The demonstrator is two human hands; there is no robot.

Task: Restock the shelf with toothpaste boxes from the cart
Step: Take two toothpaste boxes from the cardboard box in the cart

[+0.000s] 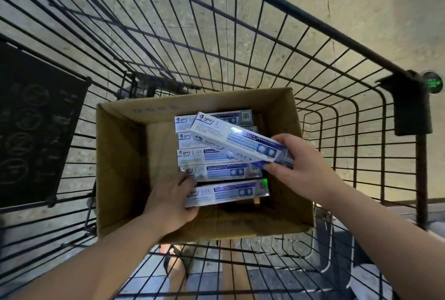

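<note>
An open cardboard carton [120, 155] stands inside a black wire shopping cart [265, 42]. Several white-and-blue toothpaste boxes [216, 155] lie stacked in the carton. My right hand [298, 167] grips the right end of one toothpaste box [231, 138], lifted and tilted above the stack. My left hand [173, 196] reaches into the carton and holds the left end of the nearest toothpaste box [228, 192], fingers curled over it. The shelf is out of view.
A dark printed panel [31, 126] hangs on the cart's left wall. The cart handle bracket with a green round sticker [432, 83] is at the right. Speckled floor shows through the wires, and a sandalled foot [175, 258] is visible below the cart.
</note>
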